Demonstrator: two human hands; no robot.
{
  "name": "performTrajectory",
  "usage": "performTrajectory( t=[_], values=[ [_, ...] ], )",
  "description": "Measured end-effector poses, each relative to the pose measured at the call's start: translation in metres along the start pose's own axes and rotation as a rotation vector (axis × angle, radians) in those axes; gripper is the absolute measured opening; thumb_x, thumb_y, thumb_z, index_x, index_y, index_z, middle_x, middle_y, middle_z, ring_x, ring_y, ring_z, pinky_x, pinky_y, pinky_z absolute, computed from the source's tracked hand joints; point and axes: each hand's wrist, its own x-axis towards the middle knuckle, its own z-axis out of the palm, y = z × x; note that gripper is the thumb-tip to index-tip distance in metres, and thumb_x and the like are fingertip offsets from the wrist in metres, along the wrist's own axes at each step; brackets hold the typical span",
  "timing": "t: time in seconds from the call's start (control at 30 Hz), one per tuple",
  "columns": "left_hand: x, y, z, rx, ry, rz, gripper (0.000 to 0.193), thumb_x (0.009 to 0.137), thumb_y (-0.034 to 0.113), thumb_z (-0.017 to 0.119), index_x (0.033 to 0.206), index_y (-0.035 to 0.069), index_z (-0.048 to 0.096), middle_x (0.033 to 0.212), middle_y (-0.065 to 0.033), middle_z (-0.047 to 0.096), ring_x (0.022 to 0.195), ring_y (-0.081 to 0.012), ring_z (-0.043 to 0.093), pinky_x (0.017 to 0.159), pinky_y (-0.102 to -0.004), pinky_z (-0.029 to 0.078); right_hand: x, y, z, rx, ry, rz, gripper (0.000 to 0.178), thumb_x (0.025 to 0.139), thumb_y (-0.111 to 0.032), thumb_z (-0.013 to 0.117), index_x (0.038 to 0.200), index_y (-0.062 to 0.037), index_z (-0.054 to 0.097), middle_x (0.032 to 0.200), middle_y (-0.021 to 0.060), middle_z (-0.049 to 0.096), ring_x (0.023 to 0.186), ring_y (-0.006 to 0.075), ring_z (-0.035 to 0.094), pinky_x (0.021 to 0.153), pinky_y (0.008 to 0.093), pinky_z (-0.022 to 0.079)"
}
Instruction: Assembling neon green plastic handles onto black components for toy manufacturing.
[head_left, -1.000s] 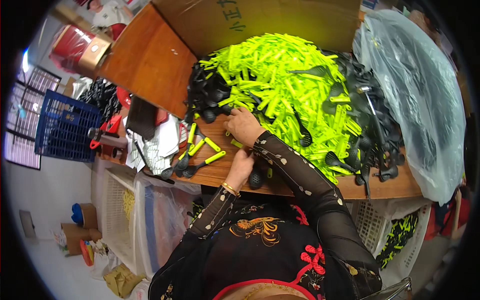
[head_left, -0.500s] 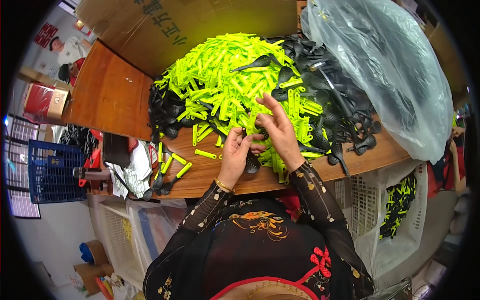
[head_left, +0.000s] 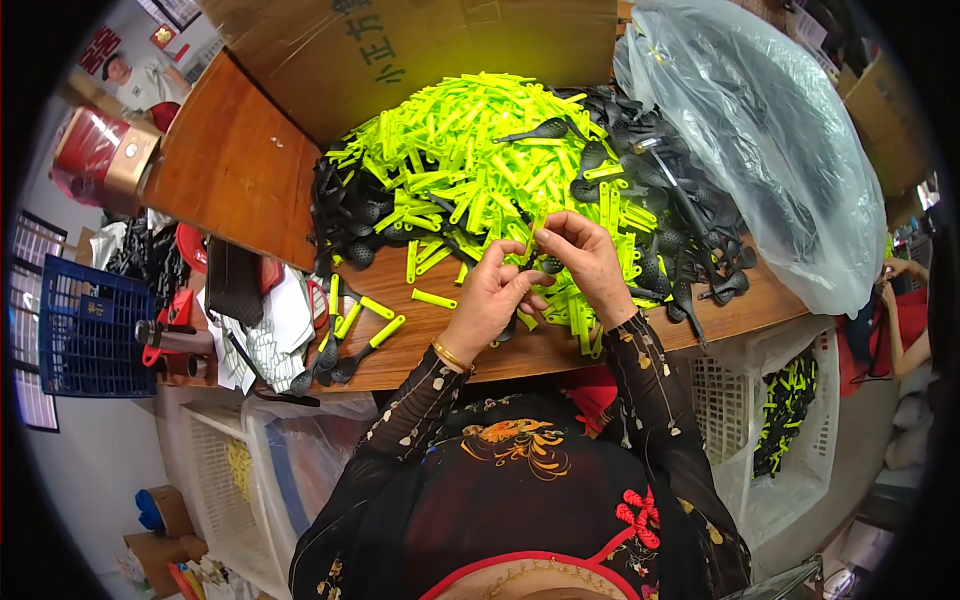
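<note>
My left hand point(head_left: 490, 303) is closed, its fingers curled around a black perforated spoon point(head_left: 508, 328), whose dark head shows partly below the palm. Thumb and forefinger of my right hand point(head_left: 592, 264) pinch a lime-green handle point(head_left: 538, 232), just above and right of the left fingertips. The spoon's stem is mostly hidden by the fingers. Right behind both hands rises a big heap of loose lime-green handles point(head_left: 470, 130). Black spoon heads point(head_left: 690, 235) lie piled to its right, and more black ones point(head_left: 345, 215) sit at its left.
A cardboard box point(head_left: 430, 60) stands behind the heap, with a clear plastic bag point(head_left: 750, 140) at the right. Several joined spoons point(head_left: 370, 345) lie at the table's left front. A white crate point(head_left: 815, 430) of finished-looking pieces is below right; a blue basket point(head_left: 95, 330) is left.
My right hand has come down from a spread pose and now pinches a lime-green handle. My left hand has moved slightly right and up, close to it. The view has shifted a little.
</note>
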Motion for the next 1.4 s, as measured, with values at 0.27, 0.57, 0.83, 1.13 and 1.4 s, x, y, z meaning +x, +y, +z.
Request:
performTrajectory(
  t=[0.27, 0.57, 0.83, 1.13, 1.4],
  values=[
    [-0.053, 0.001, -0.015, -0.001, 0.028, 0.062, 0.023, 0.105, 0.009, 0.055, 0.118, 0.004, 0.037, 0.1, -0.0174, 0.074, 0.078, -0.0182, 0.074, 0.066, -0.0266, 0.06, -0.027, -0.014, 0.031, -0.204, -0.204, 0.009, 0.014, 0.095, -0.011, 0.072, 0.1, 0.0014, 0.07, 0.091, 0.0006, 0.071, 0.083, 0.0066, 0.064, 0.076, 0.0233, 0.051],
    [-0.11, 0.008, 0.004, -0.048, 0.039, 0.152, 0.026, 0.104, 0.011, 0.059, 0.117, 0.003, 0.038, 0.095, -0.0145, 0.075, 0.074, -0.0171, 0.074, 0.063, -0.0264, 0.058, -0.077, -0.023, 0.046, -0.081, -0.27, 0.038, 0.008, 0.09, -0.01, 0.072, 0.092, -0.0027, 0.069, 0.088, -0.0017, 0.069, 0.083, 0.0058, 0.06, 0.08, 0.0227, 0.046],
    [-0.143, 0.009, 0.018, 0.146, 0.085, 0.25, 0.016, 0.102, 0.01, 0.062, 0.108, 0.001, 0.049, 0.09, -0.0118, 0.076, 0.076, -0.014, 0.073, 0.064, -0.0264, 0.058, -0.1, -0.018, 0.047, -0.038, -0.326, 0.097, 0.005, 0.089, -0.011, 0.071, 0.088, -0.0058, 0.068, 0.086, -0.0023, 0.067, 0.085, 0.0066, 0.06, 0.082, 0.023, 0.044],
    [-0.116, 0.009, 0.04, 0.264, 0.126, 0.307, 0.016, 0.102, 0.003, 0.058, 0.109, 0.001, 0.045, 0.09, -0.0138, 0.075, 0.081, -0.0147, 0.073, 0.07, -0.0272, 0.059, -0.111, -0.033, 0.048, -0.279, -0.209, -0.217, 0.017, 0.091, -0.014, 0.075, 0.098, -0.0002, 0.069, 0.082, -0.0008, 0.068, 0.073, 0.0062, 0.061, 0.063, 0.0225, 0.046],
    [-0.087, -0.008, 0.028, 0.018, 0.028, 0.178, 0.021, 0.106, 0.012, 0.054, 0.122, -0.001, 0.055, 0.098, -0.0119, 0.073, 0.084, -0.0152, 0.072, 0.073, -0.026, 0.06, -0.076, -0.019, 0.026, -0.183, -0.275, -0.031, 0.016, 0.093, -0.019, 0.076, 0.097, -0.0033, 0.072, 0.083, -0.0018, 0.069, 0.074, 0.0046, 0.06, 0.062, 0.0209, 0.044]
  ],
)
